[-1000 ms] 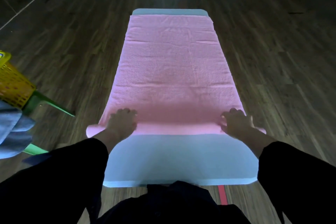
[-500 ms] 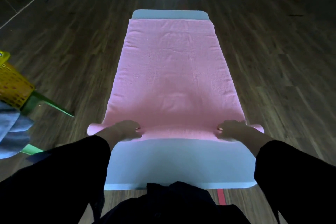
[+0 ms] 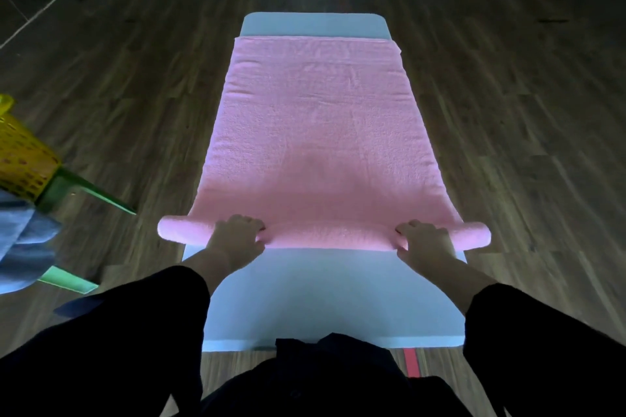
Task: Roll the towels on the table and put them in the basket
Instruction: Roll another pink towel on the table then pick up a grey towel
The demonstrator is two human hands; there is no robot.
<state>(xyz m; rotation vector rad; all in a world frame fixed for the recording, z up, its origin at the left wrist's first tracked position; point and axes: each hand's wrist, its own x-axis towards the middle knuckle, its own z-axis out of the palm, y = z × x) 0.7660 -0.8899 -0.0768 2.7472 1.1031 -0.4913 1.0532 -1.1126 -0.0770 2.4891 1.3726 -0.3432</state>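
A pink towel [image 3: 318,132] lies flat along a narrow white table [image 3: 335,298]. Its near end is rolled into a thin tube [image 3: 325,237] that sticks out past both table sides. My left hand [image 3: 235,240] grips the left part of the roll, fingers curled over it. My right hand [image 3: 425,242] grips the right part the same way. A yellow perforated basket [image 3: 20,159] stands at the far left on a green stool.
A grey-blue cloth [image 3: 23,247] hangs beside the basket at the left edge. The green stool [image 3: 78,186] reaches toward the table's left side. Dark wooden floor surrounds the table. A red strip [image 3: 411,362] marks the floor at the near table edge.
The roll has grown thicker and moved away from me along the table. Both hands have re-gripped it, fingers curling over the top.
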